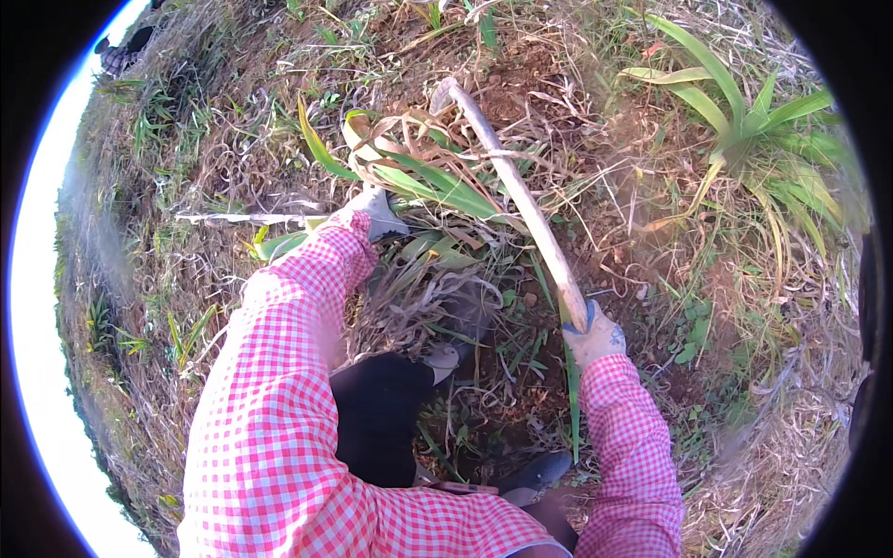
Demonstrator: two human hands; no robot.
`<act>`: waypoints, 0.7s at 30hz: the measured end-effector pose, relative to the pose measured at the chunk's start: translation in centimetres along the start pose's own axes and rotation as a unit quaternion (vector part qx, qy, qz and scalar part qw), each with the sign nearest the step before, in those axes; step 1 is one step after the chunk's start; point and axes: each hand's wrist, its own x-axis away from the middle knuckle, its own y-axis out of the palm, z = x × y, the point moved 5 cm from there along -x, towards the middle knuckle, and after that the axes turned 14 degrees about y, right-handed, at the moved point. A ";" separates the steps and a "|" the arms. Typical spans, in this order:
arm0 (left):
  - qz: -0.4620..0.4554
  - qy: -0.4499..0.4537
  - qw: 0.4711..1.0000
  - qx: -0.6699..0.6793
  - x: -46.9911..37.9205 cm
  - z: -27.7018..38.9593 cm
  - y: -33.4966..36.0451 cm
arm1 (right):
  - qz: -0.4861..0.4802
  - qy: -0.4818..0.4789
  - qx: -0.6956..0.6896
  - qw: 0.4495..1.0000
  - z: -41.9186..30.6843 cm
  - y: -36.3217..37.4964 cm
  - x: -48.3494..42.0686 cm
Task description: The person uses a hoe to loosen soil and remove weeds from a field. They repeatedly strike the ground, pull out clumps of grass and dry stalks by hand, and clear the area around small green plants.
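My right hand (596,336), in a pale work glove with blue patches, grips the near end of a long wooden tool handle (520,199). The handle runs up and to the left, to a short bent head (442,95) lying by dry leaves and bare soil; its exact kind is hard to tell. My left hand (380,210), also gloved, is closed around the base of a strap-leaved plant (439,185). Green blades and withered brown leaves spread away from that hand to the right. My left fingers are partly hidden by leaves.
A large strap-leaved plant (743,132) grows at the upper right. Dry grass (432,300) is heaped around my forward boot (469,317); my other boot (537,471) stands on weedy soil. A dark figure (120,56), apparently a person, shows at the upper left.
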 end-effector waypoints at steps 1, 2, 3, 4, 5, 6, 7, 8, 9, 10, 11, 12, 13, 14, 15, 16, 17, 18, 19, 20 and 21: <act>-0.020 -0.008 0.999 0.034 -0.3 -0.2 -0.1 | 0.015 0.022 0.019 0.999 0.0 -0.3 0.1; -0.008 0.028 0.999 0.014 -0.5 0.1 -0.5 | 0.026 0.021 0.024 0.999 -0.6 -0.8 0.1; -0.005 0.064 0.998 0.003 -0.7 0.5 -0.8 | 0.050 0.019 0.028 0.998 -1.1 -1.5 0.3; -0.018 0.055 0.998 0.031 -0.6 0.7 -0.6 | 0.037 0.025 0.061 0.997 -1.7 -1.8 0.4; -0.038 0.043 0.997 0.059 -0.4 0.8 -0.2 | 0.045 -0.003 0.045 0.998 -2.7 -2.2 0.4; -0.034 0.074 0.995 0.063 -0.3 1.4 0.0 | 0.069 -0.034 0.024 0.997 -3.9 -2.4 0.5; -0.032 0.075 0.996 0.043 -0.4 1.7 0.1 | 0.080 -0.037 0.018 0.996 -4.6 -2.4 0.4; -0.032 0.073 0.997 0.024 -0.5 1.8 0.3 | 0.109 -0.074 0.031 0.991 -5.5 -2.3 0.3; -0.025 0.071 0.997 0.002 -0.7 1.7 0.5 | 0.113 -0.073 0.075 0.988 -6.2 -1.7 -0.6; -0.006 0.078 0.997 -0.027 -1.0 1.6 0.7 | 0.139 -0.093 0.072 0.983 -6.6 -1.4 -1.2; -0.019 0.067 0.996 -0.050 -1.5 1.1 1.2 | 0.172 -0.135 0.046 0.975 -6.9 -0.9 -1.5; -0.032 0.056 0.995 -0.072 -2.0 0.4 1.8 | 0.141 -0.085 0.100 0.981 -5.3 -0.4 -2.4; -0.034 0.058 0.994 -0.084 -2.4 -0.3 2.5 | 0.122 -0.068 0.126 0.982 -3.4 -0.3 -3.1; -0.049 0.052 0.992 -0.104 -2.7 -1.0 3.5 | 0.051 0.024 0.167 0.984 0.6 -0.6 -3.2; -0.047 0.099 0.994 0.015 -2.5 -1.3 4.8 | 0.039 0.075 0.172 0.982 4.6 -0.7 -2.0; -0.007 0.170 0.976 0.137 -2.0 -1.3 5.5 | 0.061 0.080 0.153 0.983 8.7 -1.2 0.2; 0.028 0.237 0.937 0.255 -1.6 -1.2 5.9 | 0.044 0.153 0.174 0.972 13.9 -1.8 2.5; 0.066 0.234 0.968 0.068 -0.6 -0.8 7.4 | 0.057 0.174 0.136 0.974 18.2 -2.3 5.5; 0.142 0.234 0.945 -0.181 -0.3 0.4 8.0 | 0.009 0.204 0.165 0.965 21.9 -2.3 7.8; 0.031 0.255 0.947 -0.192 -0.1 0.7 9.5 | 0.067 0.205 0.159 0.963 23.9 -2.0 9.7; -0.049 0.296 0.932 -0.203 0.3 1.4 10.6 | 0.076 0.170 0.138 0.973 24.7 -2.0 10.6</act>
